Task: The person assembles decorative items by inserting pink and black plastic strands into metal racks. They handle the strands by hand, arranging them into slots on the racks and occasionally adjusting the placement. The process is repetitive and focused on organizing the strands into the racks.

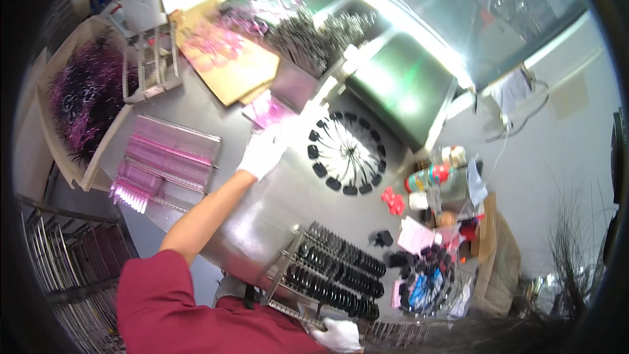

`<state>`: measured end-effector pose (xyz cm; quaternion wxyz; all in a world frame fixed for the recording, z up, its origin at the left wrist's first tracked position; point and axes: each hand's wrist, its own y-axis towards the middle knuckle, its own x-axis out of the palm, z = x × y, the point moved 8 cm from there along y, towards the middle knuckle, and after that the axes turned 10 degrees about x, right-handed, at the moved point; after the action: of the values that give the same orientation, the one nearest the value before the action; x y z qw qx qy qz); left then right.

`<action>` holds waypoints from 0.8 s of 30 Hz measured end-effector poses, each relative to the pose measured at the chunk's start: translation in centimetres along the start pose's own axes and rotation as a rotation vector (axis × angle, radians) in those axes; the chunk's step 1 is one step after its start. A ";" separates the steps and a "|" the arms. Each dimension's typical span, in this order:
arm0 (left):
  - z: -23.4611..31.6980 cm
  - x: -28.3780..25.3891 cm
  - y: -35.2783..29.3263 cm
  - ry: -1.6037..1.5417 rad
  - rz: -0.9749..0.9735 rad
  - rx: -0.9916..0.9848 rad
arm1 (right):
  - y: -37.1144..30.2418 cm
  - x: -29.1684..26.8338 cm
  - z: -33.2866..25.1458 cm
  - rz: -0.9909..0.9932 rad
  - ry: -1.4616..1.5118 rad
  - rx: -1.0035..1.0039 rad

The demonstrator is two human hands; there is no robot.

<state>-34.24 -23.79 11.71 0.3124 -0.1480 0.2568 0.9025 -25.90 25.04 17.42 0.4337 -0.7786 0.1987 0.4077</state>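
Note:
My left hand [264, 152], in a white glove, reaches across the metal table beside a pink translucent piece [268, 111]; glare washes out its fingers. To its right, black paddle-shaped pieces [319, 169] form a ring around a bright white center, with thin stems pointing inward. My right hand [341, 335], also gloved in white, closes on the near end of a metal rack [295, 313]. That rack carries rows of glossy dark rounded pieces [334, 265] and rests at the table's near edge, against my body.
Clear-pink racks [167, 157] lie left, beside a bin of purple-black frames [85, 98]. Cardboard [229, 69] and a dark green panel [403, 85] stand behind. Right are a bottle [429, 177], red pieces [393, 201] and a round holder of dark pieces [426, 288]. Shelving [78, 249] stands lower left.

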 end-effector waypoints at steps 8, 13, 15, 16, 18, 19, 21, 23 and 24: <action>5.7 -8.9 17.7 0.315 0.379 -0.070 | 0.4 -1.5 -2.3 0.037 -0.007 -0.087; 7.7 -7.8 22.8 0.672 0.211 0.178 | 1.0 0.3 -0.9 -0.066 -0.161 0.039; 10.0 -7.0 23.1 0.693 0.160 0.270 | 1.5 2.8 1.9 -0.058 -0.264 -0.006; 10.2 -7.3 23.3 0.753 0.087 0.282 | 2.1 3.7 3.1 -0.082 -0.276 0.014; 11.6 -6.6 23.8 0.826 -0.050 0.421 | 1.4 3.3 2.6 -0.070 -0.270 0.000; 11.8 -7.3 23.6 0.851 -0.114 0.453 | 1.4 2.3 1.4 -0.051 -0.260 -0.068; 10.5 -10.7 24.4 0.720 -0.001 0.409 | 1.7 1.6 0.7 -0.005 -0.240 -0.094; 13.2 -13.4 23.4 0.408 0.142 0.511 | 1.5 1.7 1.0 0.029 -0.251 -0.047; 12.7 -15.9 23.1 0.505 0.297 0.695 | 1.5 1.2 0.2 0.037 -0.286 -0.084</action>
<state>-38.28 -40.04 37.60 0.1385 -0.2114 0.6310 0.7334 -26.32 24.47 15.58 0.4170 -0.7264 0.1320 0.5302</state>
